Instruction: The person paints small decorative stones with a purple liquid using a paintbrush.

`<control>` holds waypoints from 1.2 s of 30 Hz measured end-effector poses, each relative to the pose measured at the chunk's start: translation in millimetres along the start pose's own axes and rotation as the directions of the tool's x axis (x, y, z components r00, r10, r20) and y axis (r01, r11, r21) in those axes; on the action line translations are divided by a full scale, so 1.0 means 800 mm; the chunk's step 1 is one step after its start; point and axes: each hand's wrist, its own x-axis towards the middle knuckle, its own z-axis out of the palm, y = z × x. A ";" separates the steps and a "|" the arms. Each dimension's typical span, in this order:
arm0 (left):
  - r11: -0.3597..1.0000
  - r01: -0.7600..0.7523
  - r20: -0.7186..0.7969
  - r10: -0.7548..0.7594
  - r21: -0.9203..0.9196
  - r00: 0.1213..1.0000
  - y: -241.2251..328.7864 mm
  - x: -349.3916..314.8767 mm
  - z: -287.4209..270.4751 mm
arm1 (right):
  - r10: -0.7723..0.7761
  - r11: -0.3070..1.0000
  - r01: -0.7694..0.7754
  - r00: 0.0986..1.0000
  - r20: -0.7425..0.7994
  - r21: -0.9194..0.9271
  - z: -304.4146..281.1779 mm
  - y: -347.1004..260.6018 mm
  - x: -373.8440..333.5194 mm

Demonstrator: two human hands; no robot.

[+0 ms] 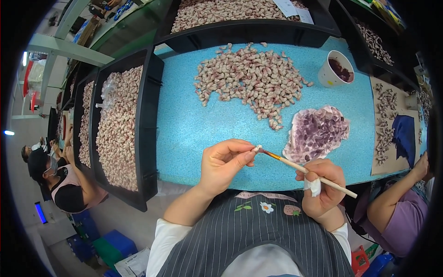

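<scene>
Wooden-handled, the slim paintbrush (304, 167) sits in your right hand (325, 184), which is half curled, thumb and fingers closed around the shaft, a white wrap on one digit; your left hand (226, 164) is pinched nearly closed, its thumb and fingertips holding a tiny pale piece (257, 148) over the near middle of the blue tabletop (180, 124); the bristles point left, right at that piece, though contact cannot be told; just beyond your right hand lies a purple-stained tissue (318, 131); farther off, a loose pile of small reddish-marked pieces (254, 76) spreads left of a paper cup (325, 74).
</scene>
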 end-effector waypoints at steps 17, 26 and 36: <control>0.984 0.113 -0.045 -0.120 -0.141 0.992 -0.006 -0.005 -0.008 | 0.014 0.994 -0.025 0.994 -0.111 -0.103 -0.003 0.006 -0.006; 0.985 0.099 -0.059 -0.108 -0.139 0.992 -0.009 -0.011 0.000 | -0.103 0.991 0.108 0.993 0.062 -0.079 0.004 0.004 0.002; 0.965 -0.045 -0.046 0.034 -0.260 0.998 0.000 -0.010 -0.032 | 0.128 0.992 -0.126 0.980 -0.155 0.022 0.004 0.012 -0.011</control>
